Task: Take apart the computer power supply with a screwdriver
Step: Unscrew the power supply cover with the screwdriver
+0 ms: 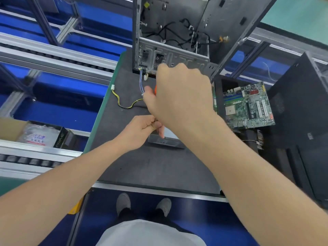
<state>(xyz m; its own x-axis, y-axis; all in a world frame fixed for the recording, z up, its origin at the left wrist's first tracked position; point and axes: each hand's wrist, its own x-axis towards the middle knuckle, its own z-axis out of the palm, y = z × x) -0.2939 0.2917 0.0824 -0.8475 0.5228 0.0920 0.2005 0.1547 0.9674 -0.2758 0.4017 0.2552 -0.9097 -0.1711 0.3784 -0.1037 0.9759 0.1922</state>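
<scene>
Just in front of the dark grey metal power supply box [166, 142], the left hand [140, 130] has its fingers curled tight at the box's edge; whether they pinch anything I cannot tell. Above the box, the right hand [179, 96] is wrapped round an orange-handled screwdriver [155, 90], its tip hidden. A yellow-and-black cable [118, 102] trails left of the box. Behind the box stands the open silver computer case [170, 50]. The box seems already out of the case; opening its housing likely remains.
</scene>
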